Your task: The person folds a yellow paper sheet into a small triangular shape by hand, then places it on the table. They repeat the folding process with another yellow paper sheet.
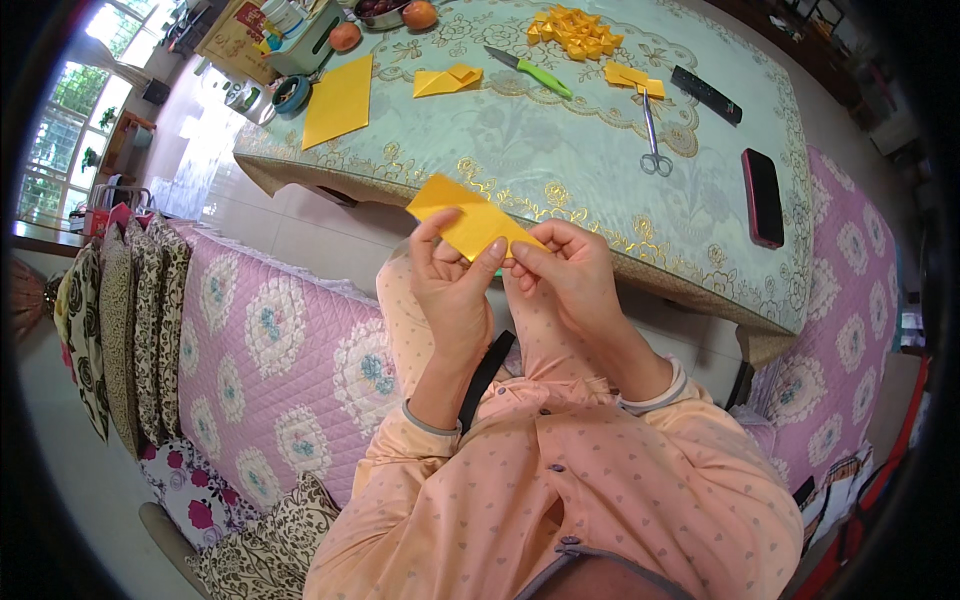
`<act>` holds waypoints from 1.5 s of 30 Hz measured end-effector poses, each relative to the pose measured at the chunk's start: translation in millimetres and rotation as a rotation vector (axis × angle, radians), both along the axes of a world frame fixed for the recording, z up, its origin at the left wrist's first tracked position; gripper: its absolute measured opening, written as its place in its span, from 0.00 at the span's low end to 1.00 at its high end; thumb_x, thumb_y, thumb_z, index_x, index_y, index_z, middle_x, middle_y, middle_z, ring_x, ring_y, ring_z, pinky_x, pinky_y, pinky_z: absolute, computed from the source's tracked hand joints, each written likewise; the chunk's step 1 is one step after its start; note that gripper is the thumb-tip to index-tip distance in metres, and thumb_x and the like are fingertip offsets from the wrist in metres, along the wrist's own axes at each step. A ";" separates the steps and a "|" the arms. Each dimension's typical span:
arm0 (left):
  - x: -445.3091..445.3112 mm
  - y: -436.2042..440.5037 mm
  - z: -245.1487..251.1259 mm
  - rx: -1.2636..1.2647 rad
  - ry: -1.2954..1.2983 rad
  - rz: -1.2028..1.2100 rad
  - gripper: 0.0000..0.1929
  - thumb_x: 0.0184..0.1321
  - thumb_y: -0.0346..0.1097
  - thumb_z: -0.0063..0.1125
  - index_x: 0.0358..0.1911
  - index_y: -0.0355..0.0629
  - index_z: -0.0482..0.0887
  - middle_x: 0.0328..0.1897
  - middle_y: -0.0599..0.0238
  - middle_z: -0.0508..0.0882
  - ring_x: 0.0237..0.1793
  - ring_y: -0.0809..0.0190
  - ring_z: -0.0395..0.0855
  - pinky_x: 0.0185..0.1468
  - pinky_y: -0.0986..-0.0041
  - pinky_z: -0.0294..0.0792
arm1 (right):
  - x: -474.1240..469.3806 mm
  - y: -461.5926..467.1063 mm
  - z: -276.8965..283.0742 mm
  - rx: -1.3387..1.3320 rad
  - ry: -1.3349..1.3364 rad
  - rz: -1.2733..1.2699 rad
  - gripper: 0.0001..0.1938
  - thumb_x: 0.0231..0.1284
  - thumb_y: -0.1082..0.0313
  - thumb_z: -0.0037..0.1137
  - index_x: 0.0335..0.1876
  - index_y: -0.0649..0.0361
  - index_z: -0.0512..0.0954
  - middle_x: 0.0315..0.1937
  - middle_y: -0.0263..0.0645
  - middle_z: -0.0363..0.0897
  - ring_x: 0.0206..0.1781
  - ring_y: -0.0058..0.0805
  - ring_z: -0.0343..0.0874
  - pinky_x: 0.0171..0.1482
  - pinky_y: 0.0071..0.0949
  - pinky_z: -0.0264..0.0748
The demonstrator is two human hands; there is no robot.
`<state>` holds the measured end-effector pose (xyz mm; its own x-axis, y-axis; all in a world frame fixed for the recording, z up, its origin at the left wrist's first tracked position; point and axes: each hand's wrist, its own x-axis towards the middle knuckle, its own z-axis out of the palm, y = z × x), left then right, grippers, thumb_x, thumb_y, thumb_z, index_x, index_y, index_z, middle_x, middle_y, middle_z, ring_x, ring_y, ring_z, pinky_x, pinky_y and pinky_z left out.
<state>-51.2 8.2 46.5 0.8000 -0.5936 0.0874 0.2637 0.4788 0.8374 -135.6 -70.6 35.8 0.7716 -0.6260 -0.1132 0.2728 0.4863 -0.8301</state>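
Observation:
Between my two hands is a folded strip of yellow paper (469, 217), held above my lap near the table's front edge. My left hand (454, 277) grips its near edge with the thumb on top and a curled finger over the paper. The right hand (566, 262) pinches the pointed right end between thumb and fingers. Over on the table, a yellow sheet stack (337, 101) lies at the left, with folded yellow paper pieces (446, 80) beside it. A cluster of folded yellow paper units (574, 32) sits farther back.
On the patterned tablecloth (525, 142) lie a green-handled knife (534, 73), scissors (652, 139) touching small yellow pieces (634, 77), a black remote control (706, 94) and a phone (763, 197). A blue bowl (291, 94) stands at the left edge. A quilted sofa (262, 352) is beside me.

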 end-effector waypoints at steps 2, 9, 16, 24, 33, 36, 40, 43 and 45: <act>0.4 -0.2 2.4 -0.026 0.029 0.042 0.18 0.51 0.17 0.54 0.45 0.33 0.67 0.40 0.56 0.77 0.38 0.65 0.78 0.38 0.78 0.74 | -1.1 -2.5 -0.7 0.072 -0.040 -0.020 0.03 0.55 0.75 0.53 0.32 0.66 0.73 0.23 0.36 0.76 0.21 0.15 0.71 0.25 0.13 0.68; 5.7 6.4 -10.2 0.118 0.078 -0.154 0.12 0.53 0.22 0.55 0.41 0.31 0.74 0.36 0.59 0.80 0.31 0.69 0.78 0.34 0.82 0.70 | 0.0 -1.2 -5.2 0.130 -0.104 -0.027 0.04 0.56 0.73 0.53 0.32 0.65 0.73 0.22 0.36 0.75 0.21 0.16 0.72 0.25 0.13 0.68; 7.8 4.8 -9.6 0.119 0.121 -0.190 0.06 0.52 0.22 0.56 0.34 0.30 0.79 0.29 0.61 0.81 0.25 0.71 0.76 0.30 0.83 0.68 | -0.1 -2.9 -3.9 0.064 -0.047 0.022 0.04 0.56 0.73 0.53 0.31 0.64 0.73 0.21 0.35 0.75 0.21 0.15 0.72 0.24 0.13 0.68; 19.6 7.6 -16.3 0.103 0.164 -0.089 0.03 0.52 0.24 0.55 0.29 0.30 0.79 0.24 0.60 0.80 0.21 0.67 0.77 0.28 0.82 0.70 | 0.0 -5.3 -3.4 0.041 0.068 0.043 0.04 0.56 0.73 0.53 0.29 0.65 0.73 0.20 0.35 0.74 0.19 0.16 0.71 0.22 0.14 0.67; 12.6 6.2 -16.7 0.128 0.153 -0.125 0.03 0.53 0.24 0.55 0.26 0.32 0.78 0.22 0.60 0.79 0.20 0.69 0.75 0.26 0.83 0.67 | 5.3 -6.1 -1.9 0.069 0.058 0.127 0.04 0.56 0.73 0.53 0.31 0.66 0.74 0.23 0.35 0.75 0.22 0.15 0.72 0.27 0.12 0.69; 13.9 5.7 -16.4 0.133 0.173 -0.105 0.03 0.53 0.24 0.55 0.26 0.32 0.78 0.21 0.60 0.79 0.19 0.69 0.75 0.26 0.84 0.67 | 5.4 -8.0 -5.2 0.069 0.045 0.131 0.04 0.56 0.73 0.53 0.30 0.65 0.74 0.22 0.36 0.75 0.21 0.15 0.72 0.25 0.13 0.68; 23.1 6.7 -17.8 0.132 0.185 -0.083 0.03 0.53 0.24 0.55 0.26 0.32 0.78 0.21 0.60 0.79 0.19 0.69 0.75 0.25 0.84 0.67 | -0.8 -15.8 -12.8 0.034 0.071 0.090 0.05 0.56 0.73 0.54 0.28 0.65 0.73 0.20 0.36 0.75 0.18 0.16 0.71 0.21 0.14 0.67; 22.9 5.6 -19.1 0.134 0.207 -0.073 0.03 0.53 0.24 0.55 0.26 0.32 0.78 0.21 0.60 0.79 0.19 0.69 0.75 0.25 0.84 0.67 | -2.4 -17.3 -13.4 0.057 0.066 0.067 0.06 0.55 0.72 0.54 0.27 0.65 0.73 0.19 0.36 0.75 0.17 0.16 0.70 0.19 0.13 0.66; 23.1 5.3 -18.6 0.130 0.213 -0.060 0.03 0.53 0.24 0.55 0.26 0.32 0.78 0.20 0.61 0.78 0.19 0.69 0.75 0.25 0.84 0.67 | -3.2 -17.8 -12.1 0.084 0.068 0.046 0.06 0.55 0.71 0.55 0.26 0.65 0.73 0.18 0.35 0.74 0.17 0.15 0.70 0.19 0.12 0.65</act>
<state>-28.1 13.5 27.9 0.7553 -0.6356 -0.1599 0.4656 0.3487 0.8134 -138.8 -88.4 23.7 0.7880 -0.5759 -0.2175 0.1925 0.5661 -0.8016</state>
